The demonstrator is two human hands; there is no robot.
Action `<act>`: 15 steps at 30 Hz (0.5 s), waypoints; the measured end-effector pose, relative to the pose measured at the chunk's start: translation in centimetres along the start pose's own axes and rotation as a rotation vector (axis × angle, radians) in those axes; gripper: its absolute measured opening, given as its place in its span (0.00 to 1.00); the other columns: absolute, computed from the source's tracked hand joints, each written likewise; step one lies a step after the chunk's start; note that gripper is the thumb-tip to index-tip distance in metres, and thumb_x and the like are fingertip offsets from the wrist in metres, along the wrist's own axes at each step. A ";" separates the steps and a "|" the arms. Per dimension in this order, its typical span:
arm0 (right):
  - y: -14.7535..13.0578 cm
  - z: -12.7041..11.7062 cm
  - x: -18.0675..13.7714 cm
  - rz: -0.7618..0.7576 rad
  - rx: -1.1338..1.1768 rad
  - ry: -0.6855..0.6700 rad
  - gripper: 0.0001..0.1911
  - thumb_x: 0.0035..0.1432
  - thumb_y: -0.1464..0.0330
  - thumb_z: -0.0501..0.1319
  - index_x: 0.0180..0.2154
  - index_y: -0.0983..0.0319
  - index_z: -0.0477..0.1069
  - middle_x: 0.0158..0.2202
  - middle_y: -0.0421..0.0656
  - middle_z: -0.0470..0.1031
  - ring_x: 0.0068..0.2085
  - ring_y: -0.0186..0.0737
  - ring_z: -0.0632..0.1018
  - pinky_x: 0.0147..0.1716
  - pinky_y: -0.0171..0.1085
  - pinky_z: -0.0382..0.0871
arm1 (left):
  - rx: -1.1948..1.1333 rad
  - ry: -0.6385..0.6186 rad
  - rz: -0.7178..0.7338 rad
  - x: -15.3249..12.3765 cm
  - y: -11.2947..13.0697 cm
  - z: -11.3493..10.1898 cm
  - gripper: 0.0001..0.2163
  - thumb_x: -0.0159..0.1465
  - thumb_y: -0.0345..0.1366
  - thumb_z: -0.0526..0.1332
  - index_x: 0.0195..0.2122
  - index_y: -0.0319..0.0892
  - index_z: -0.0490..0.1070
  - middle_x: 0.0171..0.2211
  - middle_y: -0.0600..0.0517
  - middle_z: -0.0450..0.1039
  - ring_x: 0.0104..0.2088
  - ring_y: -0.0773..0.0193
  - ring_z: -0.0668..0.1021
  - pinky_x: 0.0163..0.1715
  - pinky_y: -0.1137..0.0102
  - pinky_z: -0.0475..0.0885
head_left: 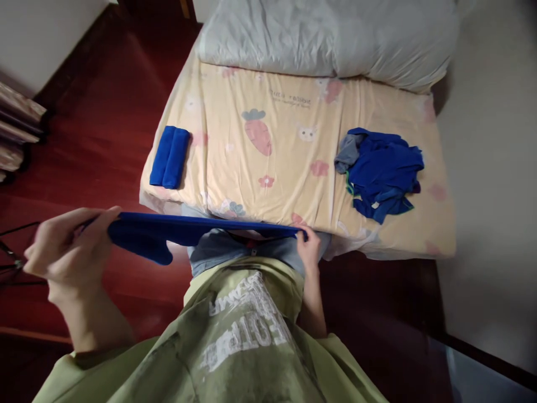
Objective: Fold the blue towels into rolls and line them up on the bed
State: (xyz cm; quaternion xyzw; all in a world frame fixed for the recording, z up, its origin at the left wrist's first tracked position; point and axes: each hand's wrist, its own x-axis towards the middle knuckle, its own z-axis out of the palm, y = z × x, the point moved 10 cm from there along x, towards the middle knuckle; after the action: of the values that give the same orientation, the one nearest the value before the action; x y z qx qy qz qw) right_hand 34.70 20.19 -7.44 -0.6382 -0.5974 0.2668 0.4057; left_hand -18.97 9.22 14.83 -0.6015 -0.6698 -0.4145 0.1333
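Observation:
A blue cloth (pixel 197 226) is stretched nearly level between my two hands, in front of my waist and just short of the bed's near edge. My left hand (pixel 75 243), raised at the left, is closed round one end of it. At the other end, my right hand (pixel 308 243) pinches a corner. Part of the cloth droops below its taut upper edge near my left hand. On the bed's left side lie two blue rolled or folded cloths (pixel 169 157), side by side. A crumpled pile of blue cloths (pixel 384 170) with a grey piece sits at the right.
The bed (pixel 285 151) has a cream sheet printed with carrots, flowers and rabbits. A pale grey bundled quilt (pixel 327 39) lies across its far end. Dark red floor (pixel 104 123) runs along the left, with thin black legs (pixel 17 260) of a stand there. A wall borders the right.

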 end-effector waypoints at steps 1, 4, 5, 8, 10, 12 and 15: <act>0.5 -1.8 0.3 0.015 -0.030 0.069 0.16 0.63 0.64 0.56 0.41 0.63 0.81 0.42 0.52 0.85 0.45 0.47 0.84 0.52 0.46 0.77 | 0.030 -0.032 0.066 0.0 1.2 0.6 0.07 0.62 0.33 0.68 0.39 0.50 0.86 0.38 0.54 0.79 0.35 0.63 0.79 0.44 0.60 0.78; 1.5 -6.8 0.7 0.037 -0.104 0.284 0.18 0.64 0.59 0.59 0.41 0.65 0.81 0.41 0.54 0.85 0.44 0.49 0.85 0.50 0.46 0.78 | 0.061 -0.160 0.205 -0.6 3.0 2.5 0.16 0.67 0.29 0.61 0.49 0.53 0.84 0.46 0.56 0.82 0.41 0.64 0.82 0.44 0.63 0.80; 1.5 -8.2 0.8 0.032 -0.120 0.347 0.18 0.64 0.58 0.60 0.41 0.65 0.82 0.41 0.55 0.85 0.44 0.49 0.85 0.49 0.46 0.79 | 0.055 -0.190 0.212 -0.9 2.9 3.0 0.18 0.68 0.28 0.59 0.51 0.54 0.83 0.47 0.56 0.82 0.43 0.64 0.83 0.45 0.64 0.80; 0.8 -11.4 0.8 0.002 -0.144 0.485 0.19 0.63 0.57 0.62 0.39 0.66 0.82 0.39 0.55 0.85 0.41 0.50 0.86 0.46 0.46 0.80 | 0.024 -0.260 0.207 -1.4 1.7 4.4 0.19 0.70 0.28 0.58 0.55 0.54 0.80 0.48 0.57 0.82 0.46 0.65 0.82 0.49 0.63 0.80; -0.2 -12.8 0.9 -0.040 -0.137 0.540 0.19 0.63 0.56 0.63 0.39 0.66 0.82 0.38 0.54 0.85 0.40 0.51 0.86 0.45 0.46 0.81 | 0.006 -0.285 0.207 -1.7 0.8 5.2 0.18 0.71 0.29 0.57 0.56 0.54 0.79 0.48 0.57 0.82 0.46 0.65 0.81 0.50 0.62 0.80; -1.5 -13.7 1.1 -0.094 -0.116 0.549 0.18 0.64 0.56 0.62 0.39 0.65 0.82 0.38 0.52 0.85 0.41 0.50 0.86 0.46 0.47 0.81 | 0.011 -0.319 0.210 -2.2 -0.1 6.2 0.17 0.72 0.29 0.57 0.56 0.53 0.79 0.48 0.56 0.82 0.47 0.65 0.81 0.51 0.62 0.79; -3.3 -13.9 1.8 -0.146 -0.103 0.486 0.18 0.68 0.57 0.59 0.39 0.62 0.82 0.37 0.50 0.84 0.42 0.49 0.85 0.49 0.49 0.80 | 0.039 -0.388 0.220 -3.3 -1.6 8.2 0.16 0.73 0.28 0.56 0.54 0.49 0.79 0.48 0.54 0.81 0.48 0.64 0.80 0.51 0.64 0.79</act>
State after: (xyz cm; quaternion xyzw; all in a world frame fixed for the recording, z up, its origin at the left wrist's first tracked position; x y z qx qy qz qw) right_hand 44.67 19.04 2.93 -0.6585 -0.5397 0.0449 0.5226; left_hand -17.04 12.90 6.89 -0.7366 -0.6212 -0.2611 0.0580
